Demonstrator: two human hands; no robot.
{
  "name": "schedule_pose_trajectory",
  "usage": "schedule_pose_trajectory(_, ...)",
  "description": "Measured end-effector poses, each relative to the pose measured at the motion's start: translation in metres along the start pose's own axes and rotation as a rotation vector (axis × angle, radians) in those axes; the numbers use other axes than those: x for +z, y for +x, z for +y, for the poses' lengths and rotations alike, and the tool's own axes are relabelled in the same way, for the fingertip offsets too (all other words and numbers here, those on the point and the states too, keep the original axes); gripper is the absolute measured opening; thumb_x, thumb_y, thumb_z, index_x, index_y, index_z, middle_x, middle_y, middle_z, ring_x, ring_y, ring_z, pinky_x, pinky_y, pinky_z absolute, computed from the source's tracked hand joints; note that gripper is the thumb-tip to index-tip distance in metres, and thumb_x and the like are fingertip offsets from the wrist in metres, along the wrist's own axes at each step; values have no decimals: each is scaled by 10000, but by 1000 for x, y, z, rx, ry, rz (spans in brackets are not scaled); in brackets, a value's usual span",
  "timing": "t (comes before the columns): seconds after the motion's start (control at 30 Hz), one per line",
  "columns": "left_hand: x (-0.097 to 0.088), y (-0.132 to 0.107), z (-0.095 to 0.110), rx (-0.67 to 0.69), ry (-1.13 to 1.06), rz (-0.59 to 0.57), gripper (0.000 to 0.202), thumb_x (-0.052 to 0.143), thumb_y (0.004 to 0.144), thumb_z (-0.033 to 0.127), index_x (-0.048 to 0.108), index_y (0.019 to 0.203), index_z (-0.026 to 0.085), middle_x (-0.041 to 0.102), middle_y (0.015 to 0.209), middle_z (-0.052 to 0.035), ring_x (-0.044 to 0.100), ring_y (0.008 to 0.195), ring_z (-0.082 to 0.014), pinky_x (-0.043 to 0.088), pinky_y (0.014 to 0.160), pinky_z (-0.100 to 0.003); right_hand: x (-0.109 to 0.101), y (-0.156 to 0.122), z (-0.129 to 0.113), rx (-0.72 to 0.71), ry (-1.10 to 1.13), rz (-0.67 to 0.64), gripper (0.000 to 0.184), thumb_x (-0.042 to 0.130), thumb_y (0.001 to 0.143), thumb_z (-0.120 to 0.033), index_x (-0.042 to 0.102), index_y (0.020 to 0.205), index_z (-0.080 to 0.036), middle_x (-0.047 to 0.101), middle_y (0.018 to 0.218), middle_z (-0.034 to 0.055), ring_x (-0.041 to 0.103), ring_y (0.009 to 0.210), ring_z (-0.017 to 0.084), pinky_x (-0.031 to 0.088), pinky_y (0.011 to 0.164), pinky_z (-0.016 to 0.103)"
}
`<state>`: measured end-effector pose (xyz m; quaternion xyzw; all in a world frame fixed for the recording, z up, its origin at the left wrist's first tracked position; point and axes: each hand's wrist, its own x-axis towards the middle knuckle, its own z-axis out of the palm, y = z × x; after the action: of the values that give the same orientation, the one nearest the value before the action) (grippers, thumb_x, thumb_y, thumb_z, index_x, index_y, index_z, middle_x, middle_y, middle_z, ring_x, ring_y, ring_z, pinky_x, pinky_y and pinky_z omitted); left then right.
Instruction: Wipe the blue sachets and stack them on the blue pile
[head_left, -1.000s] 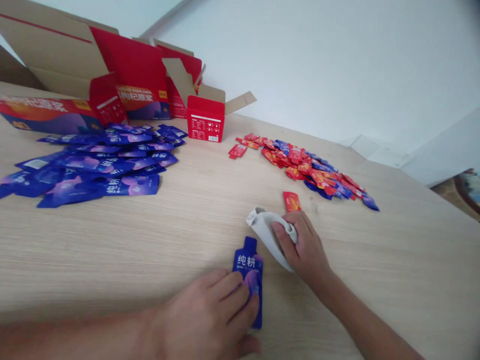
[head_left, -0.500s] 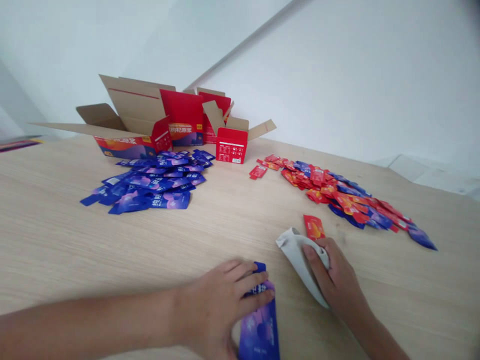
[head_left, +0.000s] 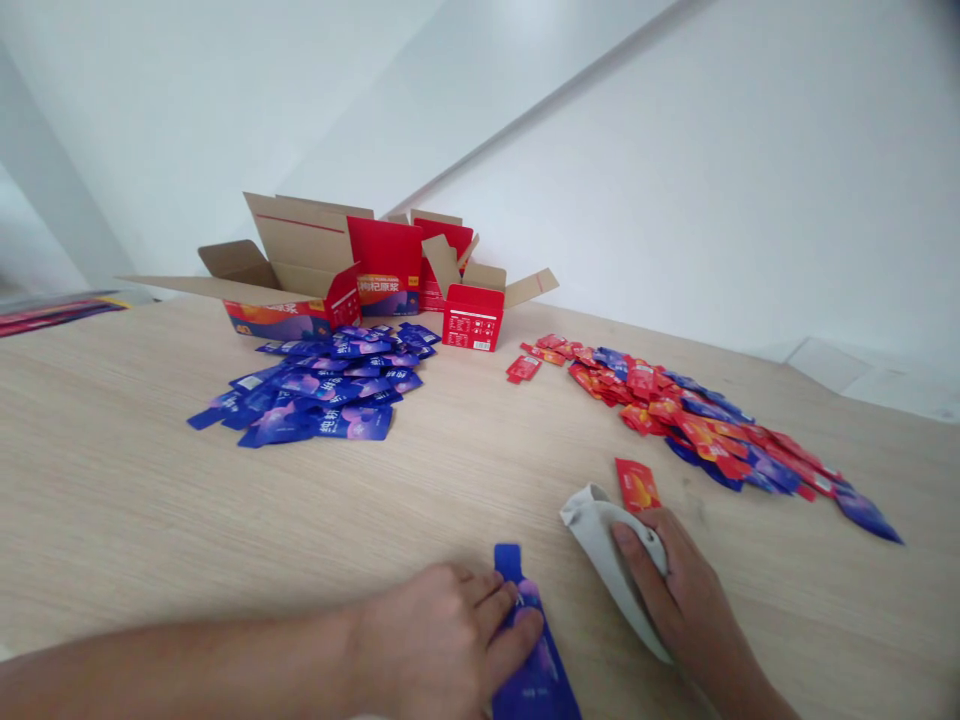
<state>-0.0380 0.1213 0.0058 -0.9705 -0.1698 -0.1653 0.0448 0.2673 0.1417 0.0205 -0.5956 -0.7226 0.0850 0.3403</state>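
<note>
My left hand (head_left: 442,645) lies over a blue spouted pouch (head_left: 534,672) on the wooden table (head_left: 135,500), fingers curled onto it and pinning it flat. Only the pouch's spout and lower part show past my fingers. My right hand (head_left: 686,600) rests on a crumpled grey-white cloth (head_left: 600,540) just right of the pouch, fingers pressed down on it. A single red sachet (head_left: 637,485) lies just beyond the cloth.
A pile of blue pouches (head_left: 322,395) sits mid-left. A heap of red and blue sachets (head_left: 705,425) stretches to the right. Open cardboard boxes (head_left: 300,275) and a small red box (head_left: 472,315) stand at the back near the white wall.
The camera tilted up, so both hands sit lower in view. My left hand slid along the blue pouch and now covers its middle. My right hand stays on the cloth.
</note>
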Motion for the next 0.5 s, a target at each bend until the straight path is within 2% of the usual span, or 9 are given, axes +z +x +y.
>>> schedule_pose_trajectory(0.17,-10,4,-1,35,77,56,512,434,1047,527,585,1299,108,766,1042,-168,747,910,-261,614,672,-338,2,0,4,5,6,-16,346,482,1031,-572,612,1070,-254,700,993,48,689,921,237,555,779,326)
schedule_pose_trajectory(0.3,-19,5,-1,31,140,94,280,513,1044,277,591,1283,151,767,1009,-123,737,891,-205,600,683,-283,1,0,3,-5,9,-22,334,476,1041,-551,620,1099,-255,704,1026,58,690,950,238,559,815,333)
schedule_pose_trajectory(0.37,-20,6,-1,28,138,90,259,516,1032,207,601,1272,161,769,1020,-115,733,886,-194,595,701,-278,1,1,3,-6,9,-7,340,476,1040,-550,627,1099,-251,709,1025,67,695,943,244,567,804,339)
schedule_pose_trajectory(0.5,-22,7,-5,16,71,90,274,466,1048,191,614,1277,168,772,1071,-123,727,959,-213,600,834,-328,1,3,2,0,13,31,349,485,1028,-556,643,1085,-250,723,1018,71,715,928,253,587,782,346)
